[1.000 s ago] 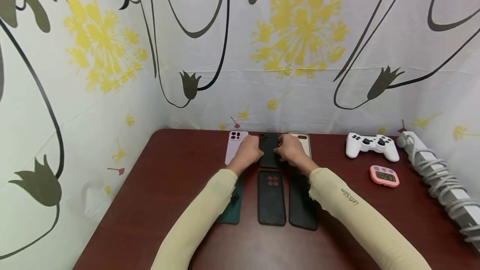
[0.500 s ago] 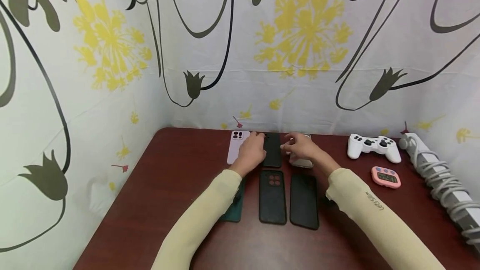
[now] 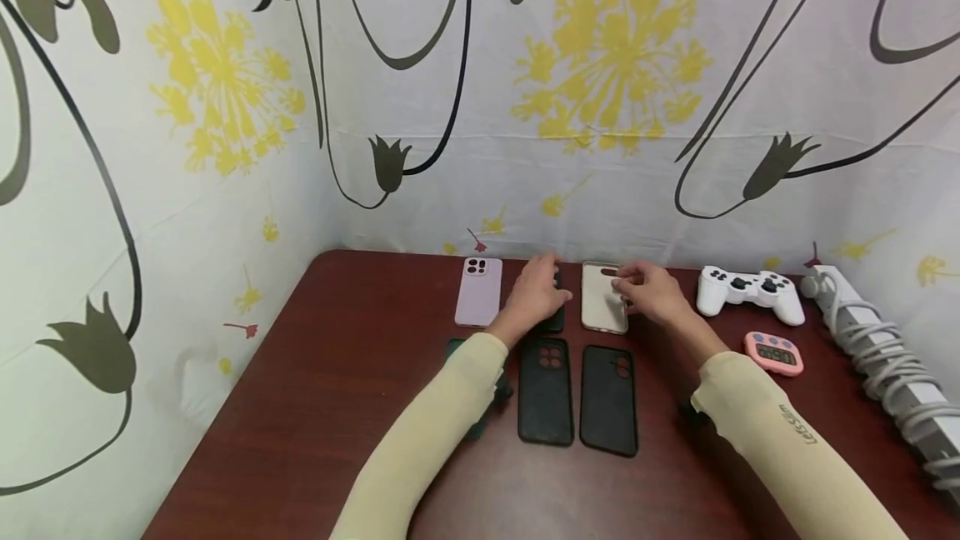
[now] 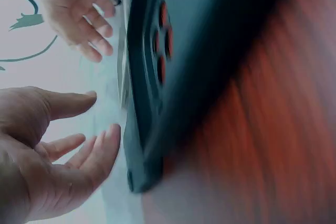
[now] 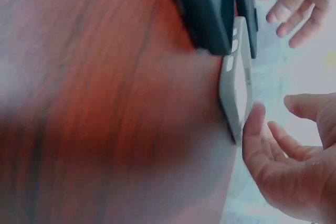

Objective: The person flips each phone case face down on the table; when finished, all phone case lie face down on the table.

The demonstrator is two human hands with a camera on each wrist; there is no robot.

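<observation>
My left hand [image 3: 534,294] hovers over a dark phone case [image 3: 556,321] in the back row and hides most of it. Its thumb and fingers are spread apart, as the left wrist view shows. My right hand [image 3: 651,294] is at the right edge of a pale phone case [image 3: 600,302], loosely bent, with thumb and fingers parted. In the right wrist view one fingertip meets the end of that pale case [image 5: 236,82]. A lilac phone case [image 3: 480,294] lies left of my left hand. In front lie a black phone case [image 3: 545,402] with round camera holes and another black one [image 3: 607,405].
A teal phone case [image 3: 476,430] is largely covered by my left sleeve. A white game controller [image 3: 750,293], a pink timer [image 3: 773,353] and a power strip [image 3: 877,348] wrapped in its cord lie on the right. A patterned cloth wall [image 3: 420,190] rises behind the table.
My left hand has shifted right, from between the lilac and dark cases to over the dark one. My right hand has moved right, uncovering most of the pale case.
</observation>
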